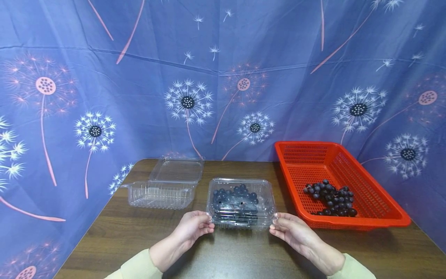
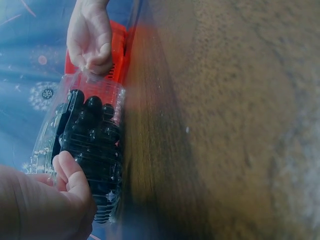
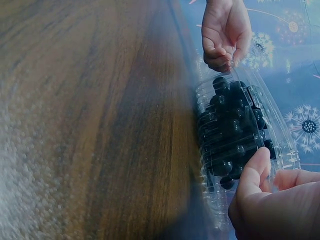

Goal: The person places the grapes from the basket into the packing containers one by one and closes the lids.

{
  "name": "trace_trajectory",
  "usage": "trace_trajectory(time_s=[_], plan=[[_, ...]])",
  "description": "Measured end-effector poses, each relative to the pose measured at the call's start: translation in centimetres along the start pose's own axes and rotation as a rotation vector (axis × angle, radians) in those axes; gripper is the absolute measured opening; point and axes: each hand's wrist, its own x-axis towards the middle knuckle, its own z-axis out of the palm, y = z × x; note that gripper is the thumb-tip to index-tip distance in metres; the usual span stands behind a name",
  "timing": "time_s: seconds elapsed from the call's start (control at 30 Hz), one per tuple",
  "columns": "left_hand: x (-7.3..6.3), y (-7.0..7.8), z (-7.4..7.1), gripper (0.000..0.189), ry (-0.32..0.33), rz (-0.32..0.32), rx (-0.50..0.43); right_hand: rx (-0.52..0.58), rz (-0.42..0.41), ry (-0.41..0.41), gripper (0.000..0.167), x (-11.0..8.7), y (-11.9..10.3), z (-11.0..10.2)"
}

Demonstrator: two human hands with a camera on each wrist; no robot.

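A clear plastic clamshell box [image 1: 266, 193] with dark grapes [image 1: 235, 197] inside stands in front of me, its lid down over them. My left hand [image 1: 195, 228] pinches its near left corner at the rim between thumb and fingers. At the near right corner, my right hand [image 1: 294, 235] pinches the rim the same way. In the left wrist view the grapes [image 2: 90, 130] show dark through the ribbed side wall. From the right wrist, the lid edge [image 3: 270, 110] sits along the rim, thumb and fingers close at the corner.
A second clamshell box [image 1: 160, 193] stands at the left with its lid laid back behind it. To the right is a red plastic basket [image 1: 296, 193] holding a bunch of dark grapes [image 1: 331, 197]. A blue dandelion-print cloth [image 1: 216, 46] hangs behind the wooden table [image 1: 115, 228].
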Motion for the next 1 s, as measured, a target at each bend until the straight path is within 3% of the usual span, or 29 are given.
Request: trace_trajectory(time_s=[0.6,1.0], plan=[[-0.06,-0.04,0.35,0.012,0.022,0.002,-0.003,-0.008,0.006,0.034,0.012,0.17,-0.12,0.02],[0.05,-0.21,0.46,0.014,0.052,0.017,0.08,0.01,-0.003,0.009,0.009,-0.17,-0.31,-0.06]])
